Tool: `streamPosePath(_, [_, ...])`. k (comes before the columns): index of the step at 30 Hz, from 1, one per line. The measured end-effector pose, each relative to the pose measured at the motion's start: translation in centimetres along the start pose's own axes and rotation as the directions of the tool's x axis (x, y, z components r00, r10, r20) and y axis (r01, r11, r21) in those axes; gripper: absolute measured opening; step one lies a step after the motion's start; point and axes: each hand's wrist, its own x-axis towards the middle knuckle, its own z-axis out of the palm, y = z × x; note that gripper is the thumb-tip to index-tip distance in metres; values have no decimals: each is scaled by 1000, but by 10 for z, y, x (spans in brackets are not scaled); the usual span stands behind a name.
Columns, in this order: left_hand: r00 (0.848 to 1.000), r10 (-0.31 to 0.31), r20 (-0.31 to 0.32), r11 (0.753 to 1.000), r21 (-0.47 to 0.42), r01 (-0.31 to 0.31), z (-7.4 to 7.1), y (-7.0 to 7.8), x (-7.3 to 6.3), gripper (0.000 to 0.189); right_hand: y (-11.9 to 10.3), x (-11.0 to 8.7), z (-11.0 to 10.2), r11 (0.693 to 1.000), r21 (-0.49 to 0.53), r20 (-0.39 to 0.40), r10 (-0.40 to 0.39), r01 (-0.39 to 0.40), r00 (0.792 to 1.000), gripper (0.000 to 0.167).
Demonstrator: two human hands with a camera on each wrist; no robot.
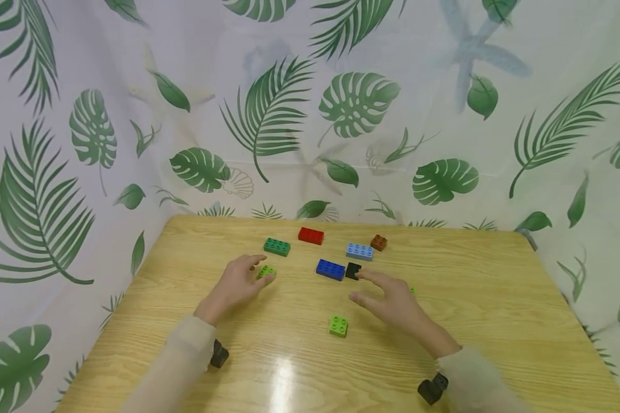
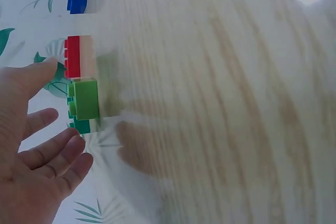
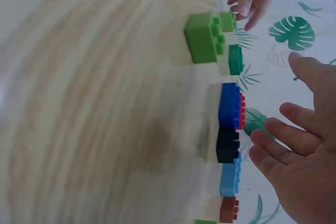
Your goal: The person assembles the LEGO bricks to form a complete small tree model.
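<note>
My left hand (image 1: 239,281) hovers with parted fingers around a small lime green brick (image 1: 266,271); in the left wrist view the same brick (image 2: 85,99) stands apart from the fingers. The right hand (image 1: 392,298) is held over the table, fingers spread and holding nothing, near a black brick (image 1: 352,270). A dark blue brick (image 1: 330,269) lies just left of the black one. Another lime green brick (image 1: 338,326) sits between the two hands, closer to me. Partly hidden behind the right hand is a further green brick (image 1: 412,291).
Farther back on the wooden table (image 1: 212,241) lie a dark green brick (image 1: 276,246), a red brick (image 1: 311,236), a light blue brick (image 1: 359,251) and a brown brick (image 1: 379,242). A leaf-printed cloth (image 1: 289,189) hangs behind the table's far edge.
</note>
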Motion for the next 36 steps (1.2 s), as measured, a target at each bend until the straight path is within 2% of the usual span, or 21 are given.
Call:
streamPosePath(6, [1000, -4, -4, 999, 53, 5, 6, -3, 1, 64, 2, -6, 20, 999, 15, 74, -31, 30, 997, 52])
streamPosePath(11, [1000, 11, 5, 997, 74, -11, 10, -5, 3, 64, 4, -12, 30, 996, 14, 115, -87, 86, 990, 49])
streamPosePath(20, [998, 3, 56, 996, 89, -8, 15, -9, 7, 63, 10, -18, 41, 993, 13, 239, -120, 120, 964, 62])
streamPosePath(24, [998, -3, 66, 997, 81, -2, 16, -8, 8, 62, 11, -18, 43, 992, 5, 254, -127, 130, 959, 59])
streamPosePath(29, [997, -2, 73, 998, 68, -3, 17, -8, 9, 55, 12, -18, 45, 989, -30, 242, -132, 143, 961, 48])
streamPosePath(36, [999, 9, 42, 997, 75, -12, 18, -4, 7, 44, 9, -18, 46, 987, -40, 234, -141, 154, 962, 39])
